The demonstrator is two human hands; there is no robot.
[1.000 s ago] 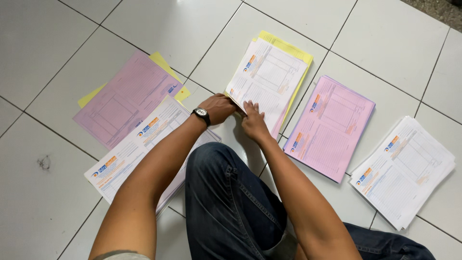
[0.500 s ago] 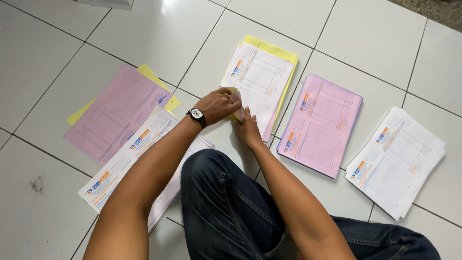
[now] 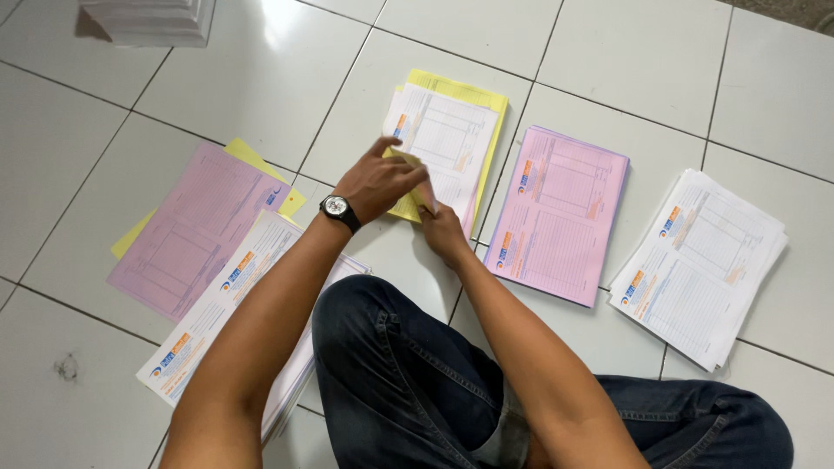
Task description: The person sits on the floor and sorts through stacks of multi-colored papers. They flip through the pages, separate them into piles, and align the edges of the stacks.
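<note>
Pinching yellow sheet (image 3: 407, 207) corner: left hand (image 3: 378, 182), right hand (image 3: 441, 231), together, at 12 o'clock stack (image 3: 452, 130). Risk: crease, extra sheets dragged askew.

Five paper stacks (image 3: 556, 213), two hands (image 3: 378, 182).

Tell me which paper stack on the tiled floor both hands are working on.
The middle stack with a white form on yellow sheets; the left hand and right hand touch its lower left corner, not the others.

Yellow-backed form stack (image 3: 447, 143), near corner seemingly lifted.
</note>
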